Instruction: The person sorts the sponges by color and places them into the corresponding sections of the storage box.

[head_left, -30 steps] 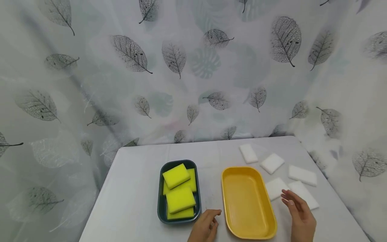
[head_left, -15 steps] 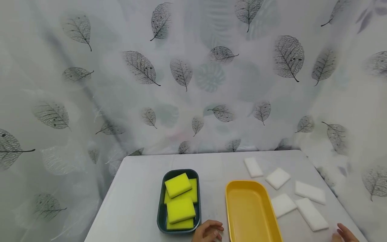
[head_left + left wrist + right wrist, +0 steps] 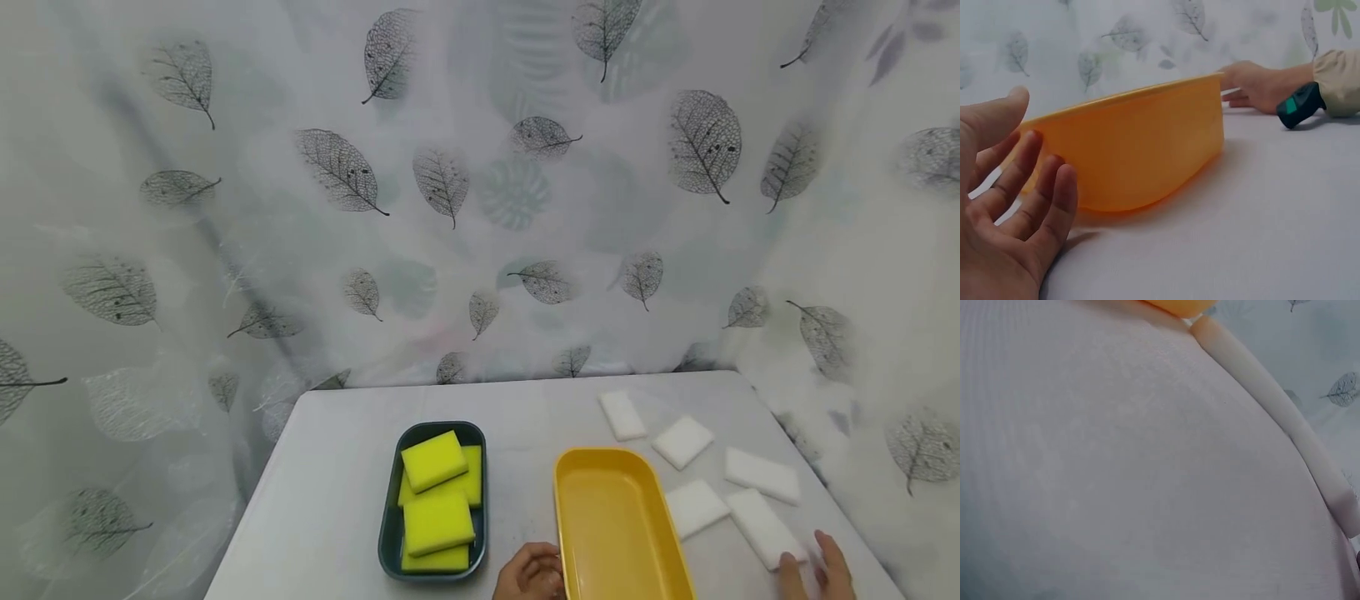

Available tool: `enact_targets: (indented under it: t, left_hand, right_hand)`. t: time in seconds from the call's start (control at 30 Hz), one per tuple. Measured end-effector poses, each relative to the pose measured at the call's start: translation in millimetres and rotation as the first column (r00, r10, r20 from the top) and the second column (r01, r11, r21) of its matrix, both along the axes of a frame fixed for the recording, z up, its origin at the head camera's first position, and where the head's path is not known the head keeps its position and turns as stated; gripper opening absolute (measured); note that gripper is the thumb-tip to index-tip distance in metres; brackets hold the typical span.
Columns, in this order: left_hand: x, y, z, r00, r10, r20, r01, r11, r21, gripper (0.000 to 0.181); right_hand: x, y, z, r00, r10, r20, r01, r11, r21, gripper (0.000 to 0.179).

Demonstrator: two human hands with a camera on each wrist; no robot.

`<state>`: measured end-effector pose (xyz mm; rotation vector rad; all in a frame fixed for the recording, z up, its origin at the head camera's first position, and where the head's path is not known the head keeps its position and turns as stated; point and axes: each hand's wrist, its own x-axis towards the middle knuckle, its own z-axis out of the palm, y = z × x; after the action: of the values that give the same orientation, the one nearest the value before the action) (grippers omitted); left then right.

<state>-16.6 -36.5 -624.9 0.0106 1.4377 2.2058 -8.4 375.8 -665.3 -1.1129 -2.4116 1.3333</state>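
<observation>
My left hand (image 3: 529,573) is at the left side of the yellow tray (image 3: 618,525) in the head view. In the left wrist view, its loosely bent fingers (image 3: 1054,206) lie against the tray's outer wall, thumb raised apart from the rim. My right hand (image 3: 817,571) is at the near end of a long white sponge (image 3: 767,527), thumb and fingers apart, fingertips right at its edge. The right wrist view shows that white sponge (image 3: 1260,381) lying on the cloth, with almost all of the hand out of frame.
Several other white sponges (image 3: 682,442) lie loose right of and behind the yellow tray. A dark green tray (image 3: 386,533) with several yellow sponges (image 3: 438,522) stands to the left. A white cloth covers the table (image 3: 315,500); a leaf-print curtain (image 3: 480,208) hangs behind it.
The head view has tilted upward. My right hand has moved right, away from the yellow tray, then back left to the long white sponge. My left hand has come up against the yellow tray.
</observation>
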Motion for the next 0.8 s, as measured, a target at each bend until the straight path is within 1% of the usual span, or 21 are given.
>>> enact_targets:
  t: [0.07,0.13,0.2,0.3,0.37,0.43,0.47,0.53,0.57,0.7,0.73,0.77,0.8]
  left_hand:
    - [-2.6,3.3,0.8,1.0,0.022,-0.003,-0.022,1.0,0.009,0.042]
    - [-4.7,4.2,1.3,0.999,0.034,-0.015,-0.034,0.999,-0.002,0.046]
    - [-5.8,4.6,1.8,0.999,0.04,-0.019,-0.041,0.999,-0.03,0.047]
    - [-7.0,7.5,1.5,0.999,0.052,0.001,-0.052,0.997,-0.063,0.047]
    - [-5.9,10.0,0.9,0.997,0.067,0.025,-0.065,0.996,-0.065,0.047]
    - [-5.5,12.1,0.0,0.996,0.079,0.046,-0.076,0.995,-0.058,0.047]
    - [-5.3,12.5,-0.5,0.996,0.082,0.045,-0.079,0.996,-0.051,0.047]
    - [-5.5,12.7,-1.0,0.995,0.089,0.044,-0.087,0.996,-0.035,0.047]
    - [-5.8,13.0,-1.3,0.995,0.092,0.044,-0.091,0.995,-0.031,0.047]
    - [-7.0,12.2,-2.5,0.995,0.097,0.038,-0.097,0.995,-0.002,0.046]
    - [-7.0,11.7,-2.7,0.995,0.094,0.037,-0.094,0.996,0.001,0.046]
    - [-6.7,11.0,-2.8,0.995,0.09,0.036,-0.09,0.996,0.008,0.047]
    - [-6.3,10.0,-2.6,0.995,0.087,0.037,-0.088,0.996,0.012,0.047]
  right_hand:
    - [-4.7,-1.7,9.0,0.998,0.06,0.02,-0.061,0.997,0.047,0.077]
    - [-9.1,-5.1,16.1,0.993,0.111,0.032,-0.114,0.987,0.115,0.078]
    - [-11.2,-7.2,19.7,0.989,0.139,0.054,-0.146,0.975,0.17,0.078]
    - [-13.0,-7.5,21.2,0.984,0.161,0.071,-0.174,0.953,0.246,0.073]
    - [-11.7,-6.6,19.9,0.983,0.169,0.073,-0.183,0.944,0.276,0.07]
    - [-11.0,-7.8,21.1,0.984,0.17,0.058,-0.18,0.937,0.299,0.066]
    - [-10.7,-9.1,22.4,0.984,0.169,0.049,-0.176,0.936,0.306,0.064]
    - [-9.9,-11.2,24.0,0.987,0.163,0.006,-0.156,0.931,0.329,0.059]
    - [-9.8,-12.5,25.1,0.987,0.162,0.006,-0.155,0.931,0.331,0.056]
    - [-10.1,-17.5,30.0,0.987,0.16,-0.01,-0.149,0.936,0.32,0.049]
    - [-9.9,-19.0,31.4,0.987,0.161,0.006,-0.155,0.939,0.308,0.048]
    - [-9.7,-21.0,32.5,0.988,0.155,0.006,-0.149,0.943,0.298,0.047]
    - [-9.3,-23.0,33.5,0.989,0.144,-0.014,-0.134,0.946,0.294,0.046]
